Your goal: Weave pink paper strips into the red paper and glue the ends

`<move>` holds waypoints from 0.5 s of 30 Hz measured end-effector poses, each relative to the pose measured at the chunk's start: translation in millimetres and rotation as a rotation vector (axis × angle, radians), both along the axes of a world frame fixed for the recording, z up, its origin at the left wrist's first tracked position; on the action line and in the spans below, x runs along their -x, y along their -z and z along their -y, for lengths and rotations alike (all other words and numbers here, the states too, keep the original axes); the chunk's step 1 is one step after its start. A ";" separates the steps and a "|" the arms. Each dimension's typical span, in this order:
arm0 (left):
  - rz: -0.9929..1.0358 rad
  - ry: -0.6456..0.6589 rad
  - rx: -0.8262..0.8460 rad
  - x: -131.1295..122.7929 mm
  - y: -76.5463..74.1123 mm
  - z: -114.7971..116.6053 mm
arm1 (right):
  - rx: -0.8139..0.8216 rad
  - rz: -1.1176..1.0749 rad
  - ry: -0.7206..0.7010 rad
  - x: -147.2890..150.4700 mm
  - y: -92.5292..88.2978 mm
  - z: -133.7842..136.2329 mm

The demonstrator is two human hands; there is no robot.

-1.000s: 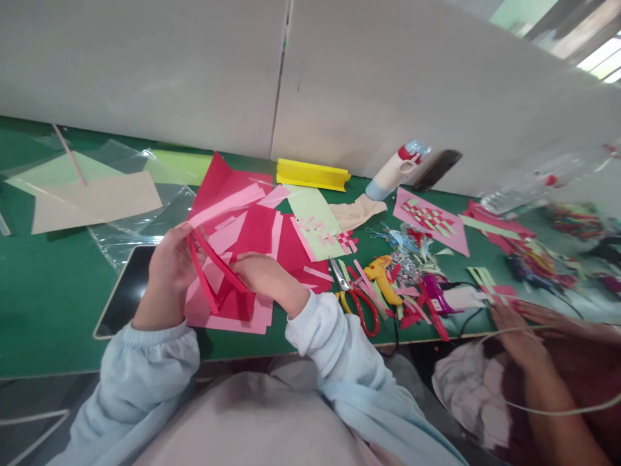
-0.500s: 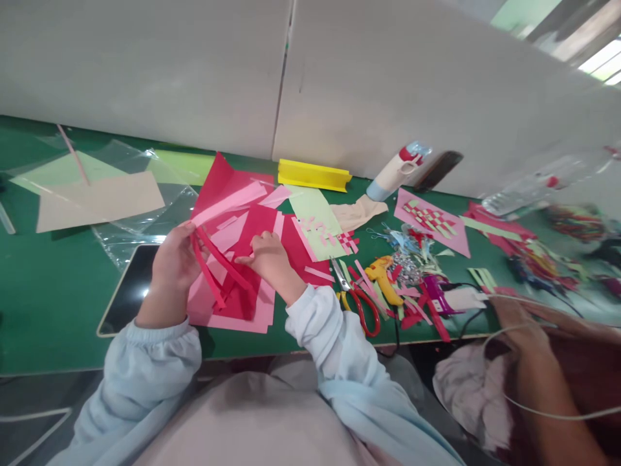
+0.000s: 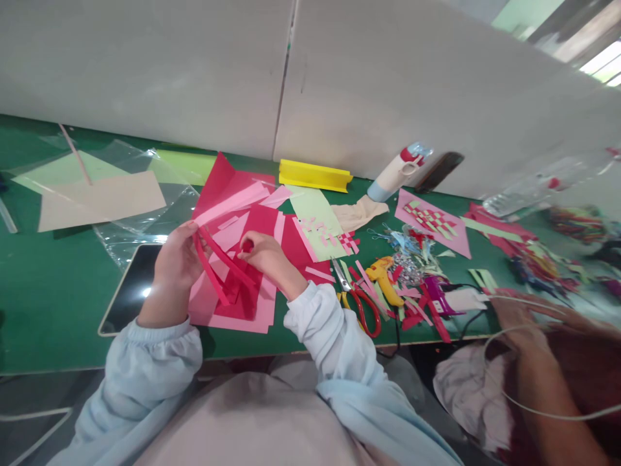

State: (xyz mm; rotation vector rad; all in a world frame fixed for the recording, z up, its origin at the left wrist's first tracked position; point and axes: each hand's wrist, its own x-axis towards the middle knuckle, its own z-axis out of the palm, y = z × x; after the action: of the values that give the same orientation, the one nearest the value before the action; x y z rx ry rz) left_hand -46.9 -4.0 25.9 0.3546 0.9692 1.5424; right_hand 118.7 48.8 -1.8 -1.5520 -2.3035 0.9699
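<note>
– Hands first: how do they stand?

– Left hand (image 3: pixel 177 259) has thumb and fingers pinched on the upper ends of some red strips (image 3: pixel 209 269); the right hand (image 3: pixel 264 252) is curled, fingers bent toward the thumb, with red showing at the tips, and I cannot tell whether that is something gripped or paper behind

– And where are the strips?

– Over the paper pile, slanting down from the left hand and spreading apart, with the right hand just beside them

– What makes up the pile?

– Red sheets (image 3: pixel 264 223) and pink paper (image 3: pixel 264 314), overlapping, with the pink sticking out at the near edge

– Next to that?

– On the left, partly behind the left forearm, a dark screen (image 3: pixel 127 294) with a bright glare; on the right, a pale green sheet (image 3: pixel 315 207) with pink and red checks at its near end, then scissors (image 3: pixel 359 301) with red and yellow handles, and a yellow glue gun (image 3: pixel 385 278) among paper scraps

– Farther off?

– A yellow channel (image 3: pixel 315 176) lies near the wall (image 3: pixel 145 71), a bottle (image 3: pixel 392 176) leans right of it, and at far right a co-worker's hands (image 3: pixel 517 320) are at the edge of the green table (image 3: pixel 48 278), too blurred to read
</note>
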 end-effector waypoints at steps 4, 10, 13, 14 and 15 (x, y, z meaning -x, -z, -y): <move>0.027 -0.013 -0.022 -1.6 -0.7 2.3 | 0.081 -0.582 0.249 -24.1 -3.3 -1.7; 0.012 -0.015 0.012 -0.5 -2.2 2.9 | 0.210 -0.703 0.434 -69.8 -23.3 8.1; 0.005 -0.005 0.028 1.1 -1.9 2.4 | 0.132 -0.300 0.413 -89.8 -29.8 21.9; 0.002 -0.003 0.029 1.3 -1.9 2.4 | 0.097 -0.162 0.397 -94.6 -30.9 26.1; -0.003 -0.003 0.025 1.2 -2.0 2.4 | 0.055 -0.029 0.351 -98.3 -31.6 29.8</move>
State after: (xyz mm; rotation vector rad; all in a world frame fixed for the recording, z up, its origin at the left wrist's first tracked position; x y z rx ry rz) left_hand -48.1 -6.4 27.9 0.3379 0.9907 1.5314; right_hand 217.0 19.0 29.8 -1.8667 -1.9070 0.9593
